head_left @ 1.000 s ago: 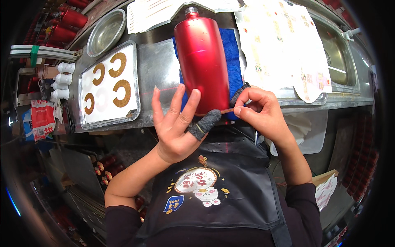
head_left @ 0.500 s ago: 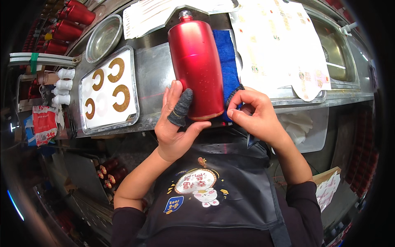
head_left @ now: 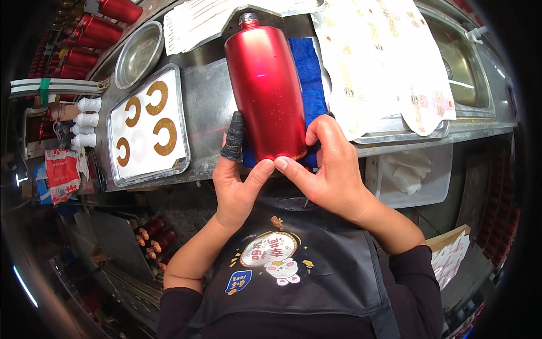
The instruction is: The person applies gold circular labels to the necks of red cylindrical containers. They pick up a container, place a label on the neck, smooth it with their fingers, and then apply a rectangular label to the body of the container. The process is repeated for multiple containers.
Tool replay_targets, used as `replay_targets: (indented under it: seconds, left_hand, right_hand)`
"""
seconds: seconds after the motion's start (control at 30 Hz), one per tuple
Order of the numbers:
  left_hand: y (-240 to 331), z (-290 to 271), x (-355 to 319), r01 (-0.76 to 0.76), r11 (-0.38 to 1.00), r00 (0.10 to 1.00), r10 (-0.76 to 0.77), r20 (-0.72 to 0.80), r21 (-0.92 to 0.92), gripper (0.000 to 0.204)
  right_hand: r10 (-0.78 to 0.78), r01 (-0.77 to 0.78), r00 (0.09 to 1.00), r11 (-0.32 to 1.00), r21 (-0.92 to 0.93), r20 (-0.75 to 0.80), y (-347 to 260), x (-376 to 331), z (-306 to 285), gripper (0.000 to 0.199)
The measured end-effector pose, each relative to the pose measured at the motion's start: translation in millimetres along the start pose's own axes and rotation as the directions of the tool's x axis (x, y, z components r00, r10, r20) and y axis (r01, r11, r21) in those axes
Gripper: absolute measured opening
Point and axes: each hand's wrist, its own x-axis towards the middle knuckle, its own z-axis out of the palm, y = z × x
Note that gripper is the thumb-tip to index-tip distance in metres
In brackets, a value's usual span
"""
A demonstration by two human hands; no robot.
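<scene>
A shiny red bottle (head_left: pixel 264 90) lies on its back with its bare neck (head_left: pixel 248 21) pointing away from me. Small droplets or specks dot its lower side. Beneath it is a folded blue cloth (head_left: pixel 307 68), showing along the right. My left hand (head_left: pixel 232 189) grips the near left corner, a dark finger cover (head_left: pixel 234 138) on one finger and the thumb on the base edge. At the near right corner, my right hand (head_left: pixel 334 172) holds the bottle with a bent forefinger, its thumb tip meeting the left one. Fingers behind the bottle are hidden.
To the left, a tray (head_left: pixel 184 121) bears several gold crescent-shaped labels on a white sheet, with a metal bowl (head_left: pixel 139 55) behind. Printed sheets (head_left: pixel 384 73) cover the right side before a sink (head_left: pixel 460 70). More red bottles (head_left: pixel 99 33) stand at far left.
My right thumb has come across to the base edge beside the left thumb. The left hand has shifted lower along the side. The bottle looks slightly turned.
</scene>
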Motion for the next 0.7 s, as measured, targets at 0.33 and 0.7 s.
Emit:
replay_targets:
  seconds: [0.33,0.7]
  left_hand:
    - [10,9,1,0.008,1.000,1.000,-0.008,-0.026,0.027,0.072]
    - [3,-5,-6,0.038,0.994,0.998,-0.043,-0.056,-0.098,0.072]
  right_hand:
    - [-0.035,0.037,0.999,0.990,0.138,-0.011,10,-2,1,0.036]
    - [0.031,-0.038,0.999,0.965,0.260,0.030,10,-4,0,0.026]
